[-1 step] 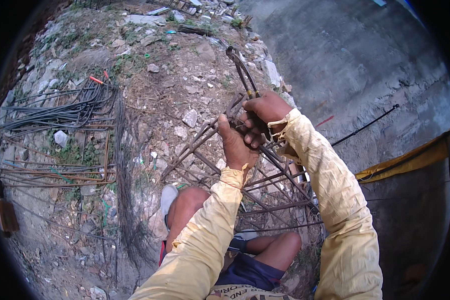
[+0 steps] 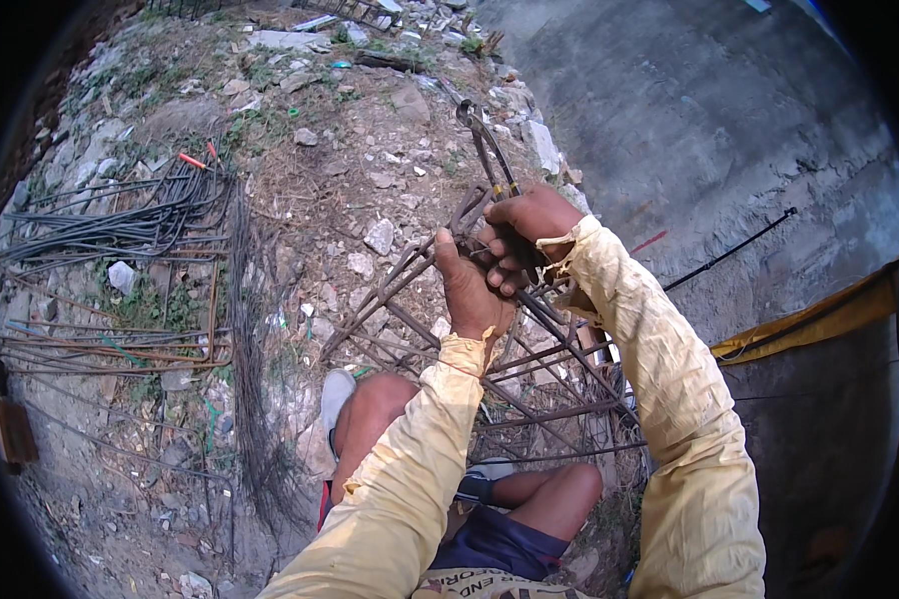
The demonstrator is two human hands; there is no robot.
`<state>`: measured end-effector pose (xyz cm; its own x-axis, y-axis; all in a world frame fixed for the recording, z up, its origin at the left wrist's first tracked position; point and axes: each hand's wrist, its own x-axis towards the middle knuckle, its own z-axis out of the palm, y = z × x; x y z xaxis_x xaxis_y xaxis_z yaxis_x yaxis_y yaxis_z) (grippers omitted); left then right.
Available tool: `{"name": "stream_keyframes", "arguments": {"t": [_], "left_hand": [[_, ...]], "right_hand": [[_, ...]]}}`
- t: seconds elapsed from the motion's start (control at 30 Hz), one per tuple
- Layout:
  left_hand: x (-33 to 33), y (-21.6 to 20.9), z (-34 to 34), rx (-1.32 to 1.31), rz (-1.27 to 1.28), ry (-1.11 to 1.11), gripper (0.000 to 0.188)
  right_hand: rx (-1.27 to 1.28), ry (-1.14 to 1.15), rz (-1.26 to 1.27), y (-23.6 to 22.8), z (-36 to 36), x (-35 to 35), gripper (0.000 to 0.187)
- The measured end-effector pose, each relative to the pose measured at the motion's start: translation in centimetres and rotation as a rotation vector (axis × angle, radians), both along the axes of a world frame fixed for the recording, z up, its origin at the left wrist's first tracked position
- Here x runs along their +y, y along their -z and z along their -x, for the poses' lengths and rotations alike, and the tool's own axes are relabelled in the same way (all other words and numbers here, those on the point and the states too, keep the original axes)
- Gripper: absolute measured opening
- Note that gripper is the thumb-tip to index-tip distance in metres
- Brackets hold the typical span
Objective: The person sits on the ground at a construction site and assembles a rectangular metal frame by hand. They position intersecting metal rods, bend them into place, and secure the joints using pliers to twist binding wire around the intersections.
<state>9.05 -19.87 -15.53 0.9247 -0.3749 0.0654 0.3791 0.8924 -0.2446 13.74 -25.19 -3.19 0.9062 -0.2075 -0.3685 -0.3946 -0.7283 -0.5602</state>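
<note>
My right hand [image 2: 539,220] is wrapped round the handles of a pair of long steel pincers [image 2: 465,114], whose jaws point up and away from me. Close against it, my left hand [image 2: 469,299] closes on a corner of a rusty rebar cage [image 2: 549,415], thumb raised. Most of its fingers are hidden behind the bars and the palm. The cage of tied bars spreads between my forearms and above my bent legs. Whether any tie wire lies between the hands is too small to make out.
On the left lie a stack of dark bent rods [image 2: 150,225] and a long bundle of thin wire [image 2: 255,449]. Rubble and stones cover the ground. To the right is a grey concrete surface [image 2: 669,120] with a black rod [image 2: 734,250] and yellow cloth [image 2: 814,317].
The pincers' jaws have shifted slightly down and to the right, with a small turn of my right hand. My left hand and the rebar cage look unmoved.
</note>
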Motion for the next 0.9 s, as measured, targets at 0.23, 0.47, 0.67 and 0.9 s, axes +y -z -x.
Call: {"name": "stream_keyframes", "arguments": {"t": [0.23,0.47,0.67,0.9], "left_hand": [[0.0,0.9,-0.3,-0.077,-0.042,-0.065,0.062],[-0.3,1.1,-0.3,-0.054,0.003,-0.028,0.064],[-0.4,0.8,0.0,-0.067,0.008,-0.036,0.064],[-0.7,1.0,-0.1,-0.013,0.004,-0.025,0.065]], "right_hand": [[-0.137,-0.455,0.481,-4.4,2.6,0.6,0.033],[0.059,-0.72,0.961,-10.3,2.7,0.2,0.039],[0.201,-0.787,1.19,-12.9,4.5,1.2,0.053],[0.227,-0.858,1.375,-12.7,5.4,5.1,0.059]]}}
